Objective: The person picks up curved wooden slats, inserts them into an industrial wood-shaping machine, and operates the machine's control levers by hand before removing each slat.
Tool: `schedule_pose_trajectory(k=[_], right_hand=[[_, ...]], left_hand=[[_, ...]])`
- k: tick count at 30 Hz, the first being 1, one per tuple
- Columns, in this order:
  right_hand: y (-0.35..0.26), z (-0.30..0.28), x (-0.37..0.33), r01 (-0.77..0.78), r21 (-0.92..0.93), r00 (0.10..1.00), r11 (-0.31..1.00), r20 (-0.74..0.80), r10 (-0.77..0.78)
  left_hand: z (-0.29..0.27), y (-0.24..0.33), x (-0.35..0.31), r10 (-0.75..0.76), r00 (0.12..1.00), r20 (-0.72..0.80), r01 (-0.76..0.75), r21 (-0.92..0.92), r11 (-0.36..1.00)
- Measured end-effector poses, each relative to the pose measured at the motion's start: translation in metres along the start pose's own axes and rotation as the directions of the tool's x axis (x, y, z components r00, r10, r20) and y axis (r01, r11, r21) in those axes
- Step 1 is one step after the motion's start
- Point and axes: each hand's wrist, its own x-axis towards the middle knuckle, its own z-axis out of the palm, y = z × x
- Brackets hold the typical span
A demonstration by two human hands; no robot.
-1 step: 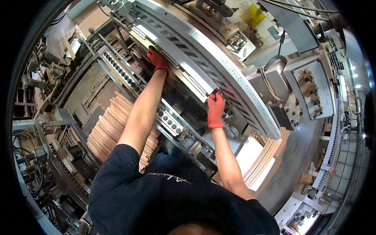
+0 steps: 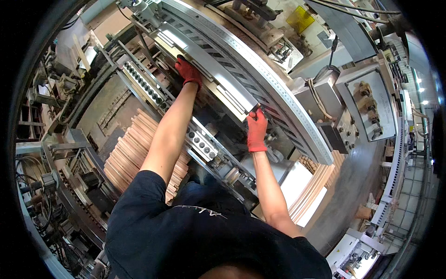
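Note:
A long pale wooden strip (image 2: 211, 87) lies along the near edge of the machine's grey metal bed (image 2: 204, 58), running from upper left to centre right. My left hand (image 2: 187, 73), in a red glove with dark fingertips, is closed at the near edge of the strip, around its middle. At the strip's right end, my right hand (image 2: 257, 131), also red-gloved, pinches with thumb and fingers. Bright metal plates (image 2: 234, 96) lie along the bed beside the strip. The undersides of both grips are hidden.
A curved-looking metal rail with a scale (image 2: 278, 93) runs beyond the bed. Nearer me is a bar with black rollers (image 2: 200, 145). Stacked wooden slats (image 2: 132, 146) lie at lower left, more boards (image 2: 313, 193) at right. A control box (image 2: 369, 104) stands at far right.
My right hand has shifted very slightly and its fingers sit a little differently at the strip's end. My left hand stays where it was.

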Motion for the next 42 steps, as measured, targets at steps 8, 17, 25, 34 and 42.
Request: schedule_pose_trajectory(k=[8,17,25,34,42], right_hand=[[-0.008,-0.008,0.011,0.01,0.158,0.986,0.987,0.163,-0.036],[-0.016,-0.015,-0.01,0.085,-0.159,0.996,0.984,0.031,-0.081],[-0.014,-0.012,-0.023,0.184,0.026,0.983,0.983,0.011,-0.184],[0.004,-0.032,-0.136,0.627,-0.296,0.746,0.721,0.497,-0.444],[0.01,-0.015,-0.103,0.303,-0.297,0.675,0.906,0.738,0.016]], left_hand=[[-0.009,0.002,0.033,0.051,0.999,0.001,-0.051,-0.01,0.999],[-0.001,0.004,-0.012,0.039,0.992,-0.119,0.004,0.34,0.94],[0.005,0.019,-0.02,-0.109,0.964,-0.243,0.133,0.083,0.988],[0.021,0.034,-0.067,0.007,0.959,-0.284,0.148,0.52,0.841],[0.017,0.04,-0.064,-0.047,0.944,-0.325,0.223,0.531,0.817]])
